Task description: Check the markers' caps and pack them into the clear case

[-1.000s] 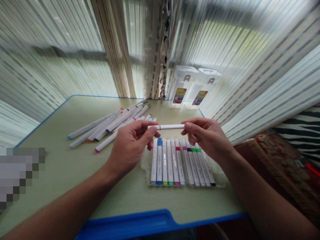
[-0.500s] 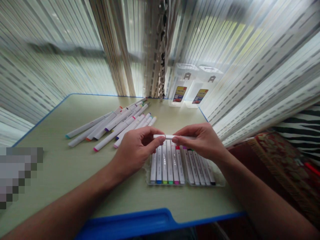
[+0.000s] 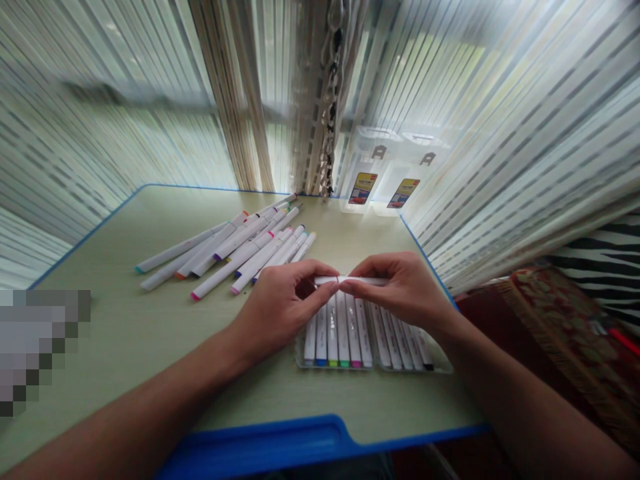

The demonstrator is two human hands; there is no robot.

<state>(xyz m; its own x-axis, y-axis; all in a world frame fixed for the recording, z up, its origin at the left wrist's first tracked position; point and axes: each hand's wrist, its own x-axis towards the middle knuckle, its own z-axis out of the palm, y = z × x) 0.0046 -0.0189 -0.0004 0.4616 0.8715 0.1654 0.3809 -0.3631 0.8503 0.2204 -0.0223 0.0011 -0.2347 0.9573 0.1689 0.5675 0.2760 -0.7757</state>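
A white marker (image 3: 367, 281) lies crosswise between my two hands, held level above the table. My left hand (image 3: 287, 293) pinches its left end between thumb and fingers. Thumb and fingers of my right hand (image 3: 400, 287) grip it from the middle to the right end, and the two thumbs almost meet at a thin dark ring on the barrel. Just below is an open clear plastic case (image 3: 375, 368) with two rows of white markers (image 3: 343, 333); my hands cover their upper ends. Several end caps show blue, green, pink and black.
A loose pile of white markers (image 3: 245, 243) with coloured ends lies to the left. Two clear plastic boxes (image 3: 360, 167) with labels stand at the back right. The table (image 3: 125, 347) has a blue edge. String curtains (image 3: 125, 133) hang behind it.
My hands have come closer together and lower over the case. My right hand has slid from the marker's right end towards its middle; my left hand still holds the left end.
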